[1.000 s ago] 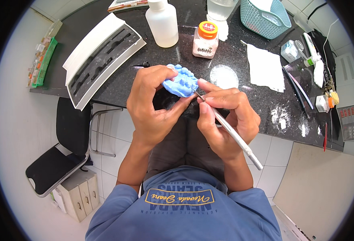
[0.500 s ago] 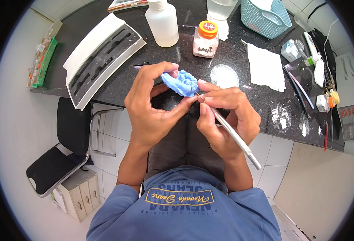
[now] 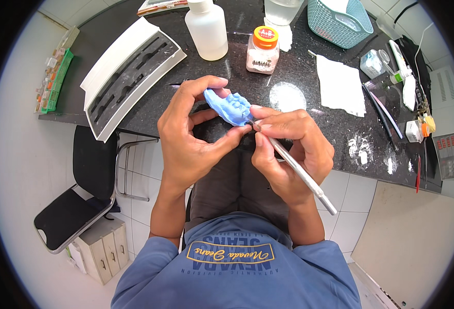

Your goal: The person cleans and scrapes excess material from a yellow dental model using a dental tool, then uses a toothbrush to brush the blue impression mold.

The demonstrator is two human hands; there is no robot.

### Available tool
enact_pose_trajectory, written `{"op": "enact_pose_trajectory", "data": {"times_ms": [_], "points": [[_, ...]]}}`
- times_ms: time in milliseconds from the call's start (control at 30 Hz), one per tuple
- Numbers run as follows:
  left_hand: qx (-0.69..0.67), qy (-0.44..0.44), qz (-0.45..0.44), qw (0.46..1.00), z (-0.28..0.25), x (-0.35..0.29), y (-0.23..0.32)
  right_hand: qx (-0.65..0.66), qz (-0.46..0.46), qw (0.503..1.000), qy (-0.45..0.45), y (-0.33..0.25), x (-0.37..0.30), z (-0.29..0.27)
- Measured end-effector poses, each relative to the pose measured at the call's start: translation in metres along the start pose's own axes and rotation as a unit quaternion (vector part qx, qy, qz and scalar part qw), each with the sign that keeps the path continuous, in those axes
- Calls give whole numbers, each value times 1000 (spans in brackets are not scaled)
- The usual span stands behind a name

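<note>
The left hand is half curled, fingers over the far side and thumb along the near side, with the blue tooth mould caught between them, tilted, in the air near the front edge of the bench and just beyond the lap. The right hand is closed in a pen-like pinch around a slim metal tool, its tip at the mould's right-hand edge. The tip is small and partly lost among the fingers, so I cannot be sure how deep it sits, or whether it touches at all. The main danger looks to be a slip: too much push could send the point off the edge into the left thumb, which lies just beside it. Levering too hard might tear or chip the moulded teeth. With nothing underneath bearing the mould's weight, a loosened left grasp could drop it onto the lap or floor.
</note>
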State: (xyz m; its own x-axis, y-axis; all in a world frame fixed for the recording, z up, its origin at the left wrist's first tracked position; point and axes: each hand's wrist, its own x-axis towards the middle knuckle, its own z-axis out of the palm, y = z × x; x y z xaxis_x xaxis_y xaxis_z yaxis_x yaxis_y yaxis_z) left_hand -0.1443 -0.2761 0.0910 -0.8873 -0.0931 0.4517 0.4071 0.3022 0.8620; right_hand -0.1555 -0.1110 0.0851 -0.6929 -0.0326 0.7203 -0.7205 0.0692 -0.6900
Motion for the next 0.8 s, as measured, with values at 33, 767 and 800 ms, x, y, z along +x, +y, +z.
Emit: {"op": "enact_pose_trajectory", "data": {"times_ms": [33,767,800], "points": [[-16,18,5,1000,1,0,0,0,-1,1000,-2,0,0,0],[-7,-54,-10,998,-8,2,1,40,62,997,-3,-3,-2,-2],[-9,-48,-7,999,-7,1,1,36,56,998,-7,-2,-2,-3]]}}
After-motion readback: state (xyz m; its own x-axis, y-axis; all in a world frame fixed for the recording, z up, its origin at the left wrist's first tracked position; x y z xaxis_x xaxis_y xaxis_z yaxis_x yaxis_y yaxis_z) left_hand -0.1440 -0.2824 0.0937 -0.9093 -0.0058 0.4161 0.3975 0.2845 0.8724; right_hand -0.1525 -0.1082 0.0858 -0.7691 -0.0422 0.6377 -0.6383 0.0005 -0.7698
